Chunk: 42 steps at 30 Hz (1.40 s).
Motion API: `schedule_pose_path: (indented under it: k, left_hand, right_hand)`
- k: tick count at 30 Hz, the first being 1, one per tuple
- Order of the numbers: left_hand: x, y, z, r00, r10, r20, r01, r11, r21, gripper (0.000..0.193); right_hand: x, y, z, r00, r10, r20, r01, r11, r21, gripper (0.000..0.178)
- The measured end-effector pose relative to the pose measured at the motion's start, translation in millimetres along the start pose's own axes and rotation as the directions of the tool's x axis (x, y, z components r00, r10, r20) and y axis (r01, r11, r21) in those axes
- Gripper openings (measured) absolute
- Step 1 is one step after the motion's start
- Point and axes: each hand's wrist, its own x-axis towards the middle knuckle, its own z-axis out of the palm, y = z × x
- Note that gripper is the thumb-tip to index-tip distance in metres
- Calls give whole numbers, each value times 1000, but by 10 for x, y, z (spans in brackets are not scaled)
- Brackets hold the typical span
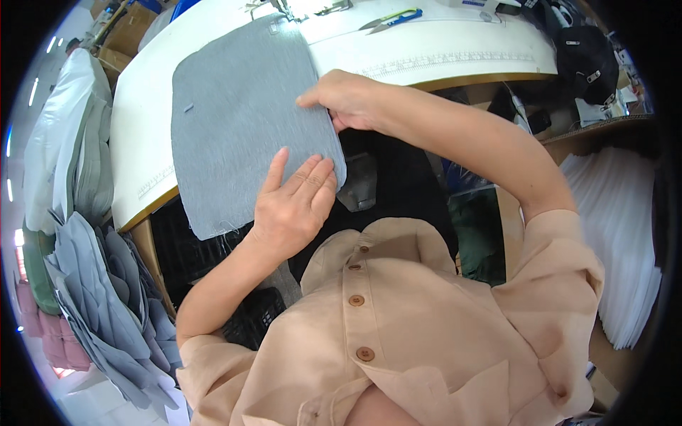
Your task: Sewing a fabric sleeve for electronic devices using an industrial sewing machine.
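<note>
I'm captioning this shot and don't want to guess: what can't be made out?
All in the head view:
Cloth: underside, hidden by its upper face.
Right hand: some fingertips, hidden by the cloth.
Left hand: palm, hidden by its own back.
Metal parts at the top: cut off by the picture's edge.
Ruler marks: too small to read.

Right hand (pixel 348 98) partly beneath cloth (pixel 245 128), sewing machine (pixel 285 10) cropped

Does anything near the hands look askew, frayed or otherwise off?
Only something minor: thin loose threads stick out along the near edge of the grey, roughly rectangular fabric panel, toward its left corner, suggesting fraying. That end also overhangs the white curved tabletop, beneath the left hand. No spill shows.
</note>
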Motion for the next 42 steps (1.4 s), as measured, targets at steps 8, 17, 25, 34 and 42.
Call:
schedule_pose_path:
  k: [8,17,25,34,42]
  left_hand:
    - [196,-73,-58,965,247,92,-243,969,-50,8]
    - [224,-100,-1,871,309,383,-295,951,-95,16]
    - [248,-98,-38,904,274,327,-261,962,-84,15]
    - [259,-80,73,878,280,388,-241,959,-147,14]
    - [317,-22,135,880,272,390,-235,962,-142,12]
  right_hand:
    - [398,-210,6,974,-7,-228,-37,982,-186,24]
    - [460,-188,-136,978,-77,-192,42,983,-180,20]
    - [318,-30,-177,960,-162,-227,122,976,-178,27]
    - [246,168,-130,851,-444,-280,297,847,-441,52]
    - [90,455,-187,476,-876,-80,260,228,-938,41]
